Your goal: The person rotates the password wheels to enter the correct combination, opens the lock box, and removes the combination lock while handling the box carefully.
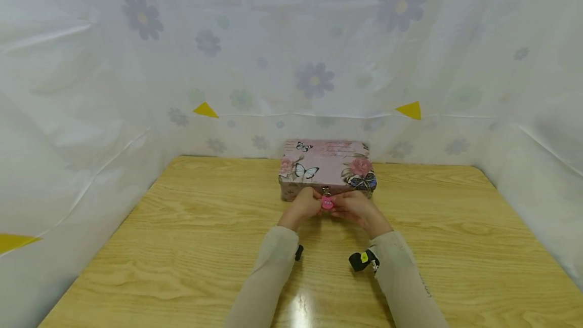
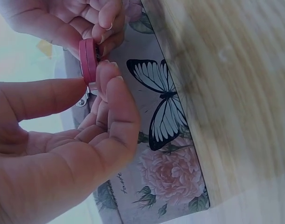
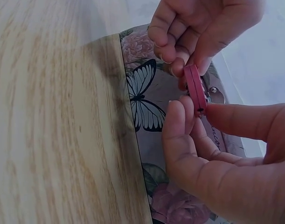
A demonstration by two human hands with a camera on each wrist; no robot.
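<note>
A pink padlock (image 1: 327, 203) with a small animal face hangs at the metal clasp on the front of a pink floral box (image 1: 325, 158). From its left side my left hand (image 1: 306, 203) pinches the padlock between thumb and fingers. My right hand (image 1: 357, 209) pinches the other side in the same way. In the left wrist view the padlock (image 2: 88, 60) appears edge-on between both hands' fingertips. The right wrist view also shows the padlock (image 3: 195, 88) edge-on, close to the clasp (image 3: 216, 94). Butterflies and roses decorate the box, and its lid is down.
The box stands on a wood-grain table (image 1: 205, 247) near its back edge. Behind the table hangs a white flowered curtain (image 1: 273, 54) with yellow triangles on it. Black straps (image 1: 362, 261) with devices sit at my wrists.
</note>
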